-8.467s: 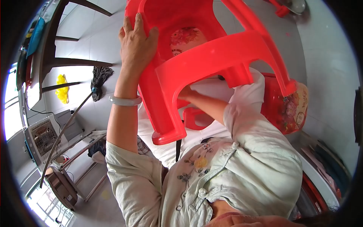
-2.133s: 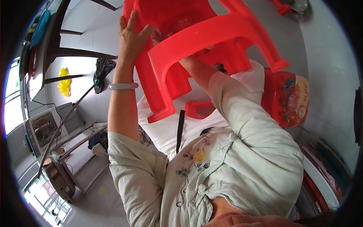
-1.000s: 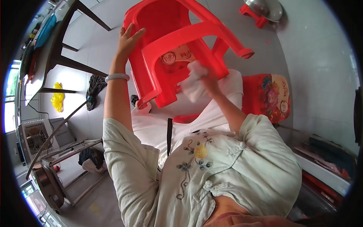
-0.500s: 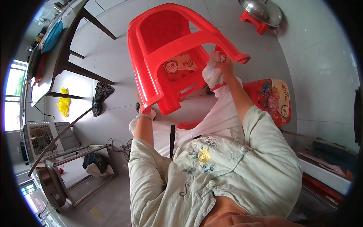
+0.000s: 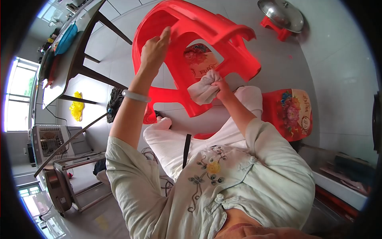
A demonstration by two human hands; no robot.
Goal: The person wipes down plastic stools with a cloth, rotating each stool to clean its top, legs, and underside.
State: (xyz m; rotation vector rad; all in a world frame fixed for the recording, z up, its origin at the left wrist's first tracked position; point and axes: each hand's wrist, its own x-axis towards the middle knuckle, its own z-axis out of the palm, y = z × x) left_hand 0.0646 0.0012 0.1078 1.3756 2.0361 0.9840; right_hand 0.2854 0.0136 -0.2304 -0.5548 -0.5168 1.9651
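While the chair [image 5: 178, 63] is held tilted at 12 o'clock, beyond the knees, its printed panel [image 5: 201, 59] is left exposed. Whether any foot of it is borne by the floor cannot be told.

Left hand [image 5: 154, 51]: laid on the chair's side at 11 o'clock, back of the hand shown, one finger extended upward. Whether it is clamped round the edge cannot be told. Right hand [image 5: 223, 91]: closed on a bunched white cloth [image 5: 203, 88], just past centre toward 12, in front of the chair's lower part. Contact between cloth and plastic cannot be made out.

Technique, as judged: wiping seems to be in hand. Best steadied by a firm left hold, so that sway is checked when pressure is applied. Cloth better spread flat under the fingers than kept balled; edges and inner corners to be followed slowly, a clean fold being turned out as needed.

Outward: a printed red stool [image 5: 274, 107] is noted at 3 o'clock, near the right knee. A steel dome [image 5: 280, 16] is propped on a red stand between 1 and 2. Mop [image 5: 114, 105] and yellow bag [image 5: 77, 106] are seen toward 9; a table [image 5: 75, 51] at 10.
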